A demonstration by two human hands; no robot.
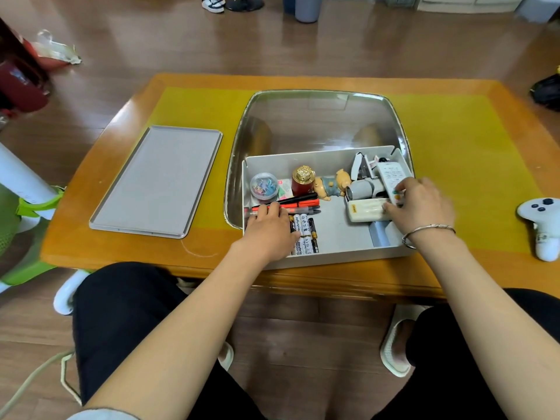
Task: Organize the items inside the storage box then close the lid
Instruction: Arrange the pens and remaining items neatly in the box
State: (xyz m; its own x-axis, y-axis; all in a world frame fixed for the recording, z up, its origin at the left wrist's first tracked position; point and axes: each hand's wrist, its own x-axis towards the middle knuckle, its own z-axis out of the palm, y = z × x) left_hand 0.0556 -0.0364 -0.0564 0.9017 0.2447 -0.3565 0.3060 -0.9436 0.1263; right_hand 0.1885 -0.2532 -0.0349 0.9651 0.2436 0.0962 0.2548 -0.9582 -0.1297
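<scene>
The white storage box (330, 258) stands open at the table's near edge, its clear lid (321, 122) raised behind it. My left hand (268, 225) lies inside on the left, fingers resting on the red and black pens (303, 203), palm over the batteries (304, 234). My right hand (421, 204) is at the right end and grips the lower end of a white remote (391, 175), touching a cream case (365, 210). A tub of clips (264, 184), a red bottle with a gold cap (303, 178), a pig figurine (331, 184) and a grey device (363, 187) line the back.
A flat grey tray (156, 181) lies on the yellow mat (454, 165) left of the box. A white game controller (542, 219) sits at the table's right edge. My knees are under the near edge, and a green and white chair (18, 213) stands at the left.
</scene>
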